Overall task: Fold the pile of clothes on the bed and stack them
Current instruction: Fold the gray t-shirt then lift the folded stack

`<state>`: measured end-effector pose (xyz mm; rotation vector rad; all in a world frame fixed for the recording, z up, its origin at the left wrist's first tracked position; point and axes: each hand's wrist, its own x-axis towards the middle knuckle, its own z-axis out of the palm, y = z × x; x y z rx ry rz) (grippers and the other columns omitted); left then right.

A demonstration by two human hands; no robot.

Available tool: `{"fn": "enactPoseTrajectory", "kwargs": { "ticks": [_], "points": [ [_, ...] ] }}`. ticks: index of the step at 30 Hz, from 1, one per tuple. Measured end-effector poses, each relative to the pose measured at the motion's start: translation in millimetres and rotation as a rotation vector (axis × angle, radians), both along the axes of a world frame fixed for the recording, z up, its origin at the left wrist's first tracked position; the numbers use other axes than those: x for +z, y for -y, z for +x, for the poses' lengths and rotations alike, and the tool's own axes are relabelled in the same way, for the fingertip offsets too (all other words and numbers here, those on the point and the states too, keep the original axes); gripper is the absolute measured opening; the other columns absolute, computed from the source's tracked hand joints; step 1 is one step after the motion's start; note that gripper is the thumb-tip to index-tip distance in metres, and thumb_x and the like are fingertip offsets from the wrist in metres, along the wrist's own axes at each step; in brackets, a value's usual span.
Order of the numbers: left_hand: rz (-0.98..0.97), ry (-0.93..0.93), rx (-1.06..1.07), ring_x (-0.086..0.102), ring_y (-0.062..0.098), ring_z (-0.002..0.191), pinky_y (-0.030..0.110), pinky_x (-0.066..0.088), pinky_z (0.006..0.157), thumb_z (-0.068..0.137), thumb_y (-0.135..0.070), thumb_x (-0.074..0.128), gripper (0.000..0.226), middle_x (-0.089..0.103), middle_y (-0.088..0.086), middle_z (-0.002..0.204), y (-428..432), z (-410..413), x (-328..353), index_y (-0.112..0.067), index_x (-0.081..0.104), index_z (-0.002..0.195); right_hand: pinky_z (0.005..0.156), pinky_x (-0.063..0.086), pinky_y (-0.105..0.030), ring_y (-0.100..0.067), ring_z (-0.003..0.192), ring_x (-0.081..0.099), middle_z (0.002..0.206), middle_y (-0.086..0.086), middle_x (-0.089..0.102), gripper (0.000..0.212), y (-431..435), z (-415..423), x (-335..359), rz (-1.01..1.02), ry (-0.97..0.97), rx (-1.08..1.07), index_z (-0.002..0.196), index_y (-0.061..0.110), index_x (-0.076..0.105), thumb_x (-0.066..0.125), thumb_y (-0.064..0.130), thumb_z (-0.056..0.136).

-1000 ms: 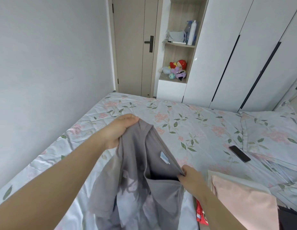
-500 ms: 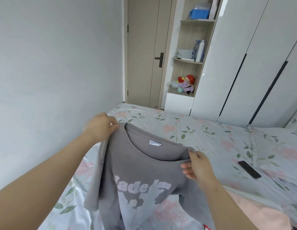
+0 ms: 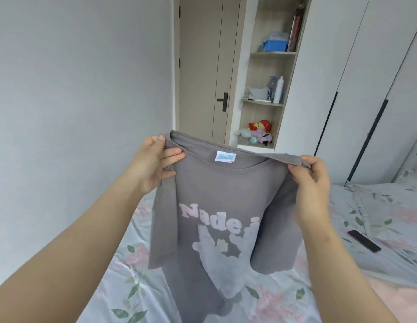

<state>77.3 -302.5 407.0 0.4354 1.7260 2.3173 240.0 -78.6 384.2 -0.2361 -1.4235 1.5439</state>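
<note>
My left hand point(image 3: 154, 164) pinched one shoulder of the grey T-shirt point(image 3: 226, 194), thumb behind the fabric and fingers curled across the front beside the collar. My right hand point(image 3: 312, 183) gripped the other shoulder, fingers wrapped over the bunched seam. The two hands were well apart at about the same height, stretching the neckline between them. The shirt hung down from that grip with its printed side toward me, showing pink lettering and a pale graphic, and a white label point(image 3: 226, 157) sat inside the back of the neck. Its lower part trailed toward the floral bed point(image 3: 123, 264) beneath; I could not tell whether the hem touched the sheet. To the right a dark phone point(image 3: 364, 241) lay flat on the bed near a pillow point(image 3: 394, 206), and a pink cloth point(image 3: 394, 297) showed at the lower right edge. Beyond stood a beige door point(image 3: 203, 66), open shelves point(image 3: 265, 103) with soft toys point(image 3: 260, 134), a white bottle point(image 3: 278, 89) and a blue box point(image 3: 274, 45), and white wardrobe doors point(image 3: 342, 66).
</note>
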Motion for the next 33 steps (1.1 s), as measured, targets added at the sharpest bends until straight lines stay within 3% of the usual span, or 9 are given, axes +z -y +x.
{"fn": "enactPoseTrajectory", "kwargs": {
  "ticks": [3,8,14,18,21,25,29,33],
  "points": [
    [0.034,-0.096,0.010,0.071,0.010,0.086,0.045,0.046,0.090,0.103,-0.038,0.033,0.022,0.072,-0.006,0.083,13.4,4.5,16.7,-0.028,0.040,0.085,0.065,0.038,-0.003,0.011,0.065,0.051,0.064,0.027,0.059,0.022,23.5,10.3,20.0,0.098,-0.100,-0.018,0.089,0.017,0.051,0.050,-0.004,0.083],
    [0.057,-0.217,0.023,0.071,0.010,0.084,0.046,0.047,0.092,0.102,-0.037,0.036,0.019,0.074,-0.010,0.080,33.0,17.3,36.9,-0.029,0.044,0.087,0.066,0.038,-0.004,0.010,0.065,0.052,0.063,0.025,0.061,0.030,45.3,26.7,44.3,0.173,-0.183,-0.060,0.091,0.017,0.054,0.039,0.002,0.070],
    [0.155,-0.267,0.124,0.070,0.010,0.068,0.040,0.056,0.077,0.101,-0.035,0.039,0.019,0.067,-0.009,0.061,34.3,24.1,54.5,-0.027,0.045,0.085,0.065,0.040,-0.008,0.007,0.065,0.052,0.067,0.024,0.063,0.027,45.2,29.2,55.7,0.201,-0.255,-0.236,0.088,0.023,0.058,0.046,-0.002,0.083],
    [0.130,-0.305,0.177,0.068,0.009,0.063,0.030,0.057,0.066,0.100,-0.035,0.042,0.019,0.063,-0.010,0.056,12.0,13.3,52.0,-0.027,0.047,0.084,0.062,0.038,-0.014,-0.002,0.065,0.048,0.074,0.012,0.059,0.024,21.7,16.6,51.4,0.188,-0.227,-0.352,0.084,0.027,0.060,0.047,0.007,0.078],
    [0.027,-0.272,0.205,0.066,0.009,0.058,0.027,0.055,0.064,0.100,-0.032,0.043,0.020,0.061,-0.009,0.054,-17.7,-7.9,27.0,-0.025,0.047,0.082,0.063,0.041,-0.015,-0.008,0.067,0.052,0.070,0.008,0.062,0.026,-4.5,-3.9,26.0,0.168,-0.061,-0.385,0.080,0.031,0.060,0.045,0.011,0.075],
    [-0.131,-0.138,0.193,0.065,0.015,0.061,0.035,0.054,0.074,0.100,-0.029,0.044,0.019,0.060,0.000,0.064,-67.5,-48.2,-40.6,-0.024,0.047,0.081,0.081,0.045,-0.026,-0.012,0.085,0.059,0.082,0.008,0.068,0.027,-48.2,-39.3,-39.6,0.129,0.227,-0.378,0.081,0.032,0.060,0.045,0.009,0.082],
    [-0.313,-0.004,0.177,0.066,0.013,0.058,0.036,0.052,0.075,0.099,-0.029,0.045,0.023,0.062,0.002,0.064,-123.4,-98.5,-124.8,-0.022,0.045,0.077,0.069,0.037,-0.017,-0.015,0.086,0.056,0.094,0.001,0.066,0.021,-103.8,-83.3,-130.2,0.102,0.576,-0.403,0.100,0.020,0.060,0.044,0.012,0.091],
    [-0.504,0.080,0.183,0.070,0.016,0.064,0.033,0.053,0.072,0.098,-0.029,0.046,0.022,0.066,0.002,0.064,-170.9,-150.2,-207.5,-0.022,0.048,0.077,0.071,0.036,-0.029,-0.022,0.084,0.054,0.091,0.002,0.062,0.025,-157.4,-128.7,-215.8,0.120,0.844,-0.359,0.108,0.017,0.059,0.041,0.011,0.092]
  ]
}}
